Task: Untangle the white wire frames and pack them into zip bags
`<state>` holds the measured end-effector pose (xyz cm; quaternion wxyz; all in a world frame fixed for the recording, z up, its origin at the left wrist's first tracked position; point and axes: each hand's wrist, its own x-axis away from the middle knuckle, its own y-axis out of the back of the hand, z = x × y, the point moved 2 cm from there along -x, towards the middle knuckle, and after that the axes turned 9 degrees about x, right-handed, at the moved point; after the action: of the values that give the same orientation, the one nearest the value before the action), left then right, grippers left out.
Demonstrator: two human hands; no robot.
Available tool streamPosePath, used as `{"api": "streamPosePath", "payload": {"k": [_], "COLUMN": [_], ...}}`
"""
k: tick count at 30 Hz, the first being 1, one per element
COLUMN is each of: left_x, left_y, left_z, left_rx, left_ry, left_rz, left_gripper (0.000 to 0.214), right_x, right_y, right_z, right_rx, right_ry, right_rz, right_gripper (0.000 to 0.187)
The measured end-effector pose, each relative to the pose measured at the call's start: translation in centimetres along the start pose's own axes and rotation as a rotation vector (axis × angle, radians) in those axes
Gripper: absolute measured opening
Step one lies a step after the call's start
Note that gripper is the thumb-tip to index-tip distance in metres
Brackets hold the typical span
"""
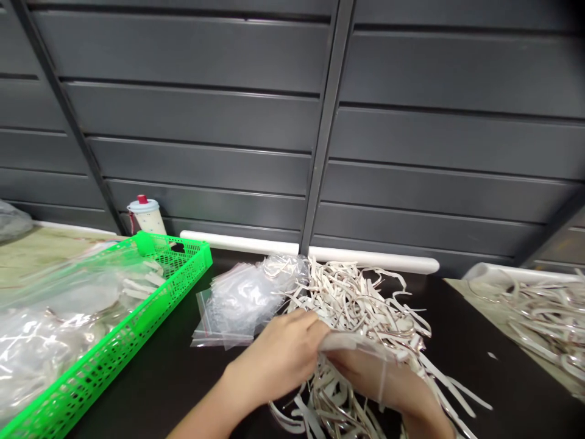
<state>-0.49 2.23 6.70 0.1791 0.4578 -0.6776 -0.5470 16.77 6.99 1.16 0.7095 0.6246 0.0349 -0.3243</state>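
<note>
My left hand [292,341] is closed, its fingers curled round the edge of a clear plastic bag [350,340]. The bag stretches to the right across my right hand [351,366], which shows through the film. Whether the right hand is inside the bag or behind it I cannot tell, and its fingers are hidden. Beneath and beyond both hands lies a tangled heap of thin whitish strips with shiny brownish edges [361,299]. Just left of the heap is a stack of clear zip bags [244,299].
A green perforated crate [105,344] at the left holds filled plastic bags [59,329]. Behind it stands a cup with a blue lid [147,210]. White tubes [375,258] run along the grey panel wall [219,116]. More strips [548,311] lie at the far right.
</note>
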Motion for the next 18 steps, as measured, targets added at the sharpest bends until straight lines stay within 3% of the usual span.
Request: {"api": "streamPosePath", "payload": {"k": [2, 4, 6, 9, 11, 15, 18], "left_x": [0.0, 0.1, 0.3, 0.5, 0.6, 0.6, 0.6], "left_y": [0.5, 1.2, 1.8, 2.5, 2.7, 2.5, 2.3], "left_z": [1.1, 2.3, 3.3, 4.3, 4.6, 5.2, 6.1], "left_rx": [0.026, 0.081, 0.18, 0.383, 0.541, 0.857, 0.961], "left_ry": [0.071, 0.145, 0.212, 0.319, 0.374, 0.421, 0.408], "left_rz": [-0.046, -0.117, -0.217, -0.37, -0.413, -0.327, -0.162], "left_gripper": [0.019, 0.019, 0.017, 0.007, 0.011, 0.018, 0.017], "right_x": [-0.3, -0.6, -0.8, -0.7, -0.6, -0.3, 0.1], "right_y": [1.4, 3.1, 4.6, 5.8, 5.5, 4.6, 4.6], "right_z": [0.3, 0.6, 0.4, -0.7, -1.7, -2.6, -1.5], "right_rx": [-0.023, -0.099, -0.16, -0.016, 0.063, -0.146, -0.196], "right_ry": [-0.005, -0.034, -0.072, -0.189, -0.286, -0.4, -0.462], "right_rz": [0.116, 0.103, -0.116, -0.527, -0.626, -0.61, -0.69], "right_gripper": [0.034, 0.035, 0.029, 0.015, 0.012, 0.008, 0.006]}}
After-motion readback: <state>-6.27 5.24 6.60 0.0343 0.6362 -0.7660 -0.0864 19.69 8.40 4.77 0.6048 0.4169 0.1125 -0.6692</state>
